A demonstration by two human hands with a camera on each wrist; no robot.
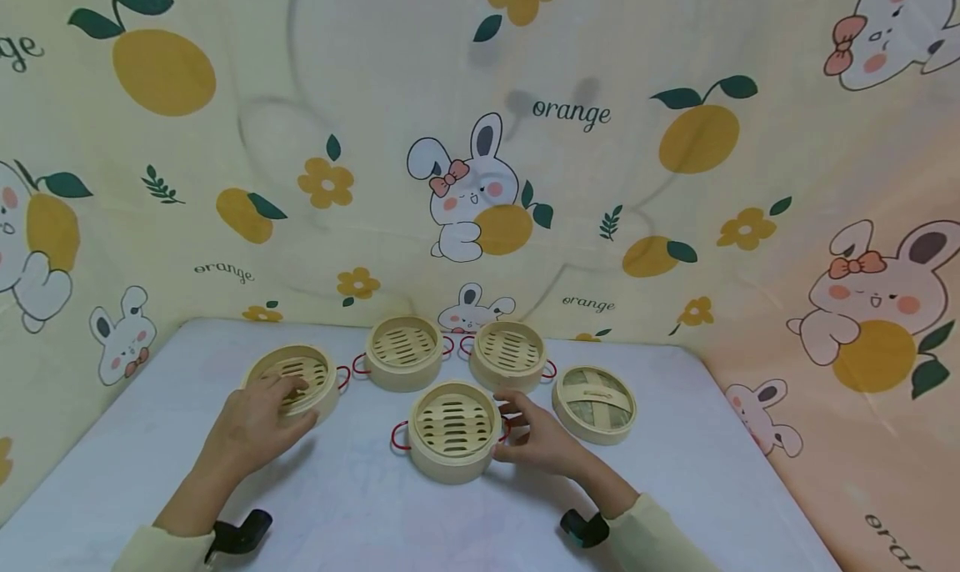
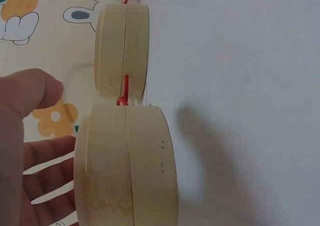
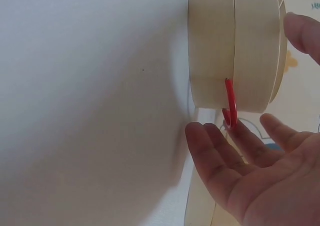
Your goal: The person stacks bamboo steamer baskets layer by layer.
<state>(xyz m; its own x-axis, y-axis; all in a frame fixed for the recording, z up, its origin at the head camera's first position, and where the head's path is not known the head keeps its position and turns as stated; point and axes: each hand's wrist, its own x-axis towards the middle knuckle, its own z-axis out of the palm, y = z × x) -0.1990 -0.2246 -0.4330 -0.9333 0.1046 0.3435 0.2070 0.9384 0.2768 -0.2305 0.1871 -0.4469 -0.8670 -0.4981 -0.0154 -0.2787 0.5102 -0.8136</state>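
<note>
My left hand [image 1: 251,422] reaches over a small round bamboo steamer basket [image 1: 328,398] at the left, its fingers above the slotted base. In the left wrist view the thumb and fingers are spread by that basket's rim, with no grip on its wall. My right hand [image 1: 542,440] is beside the front middle steamer basket [image 1: 452,469], at its right side, fingers spread and slightly bent. In the right wrist view its fingertips [image 3: 194,132] are close to the red loop handle [image 3: 231,103], and the thumb stands off the rim.
Two more steamer baskets with red handles, one left [image 1: 405,380] and one right [image 1: 512,380], stand at the back of the white table [image 1: 360,522]. A woven bamboo lid [image 1: 577,426] lies at the right. Behind hangs a patterned cloth [image 1: 390,72]. Each wrist wears a black camera.
</note>
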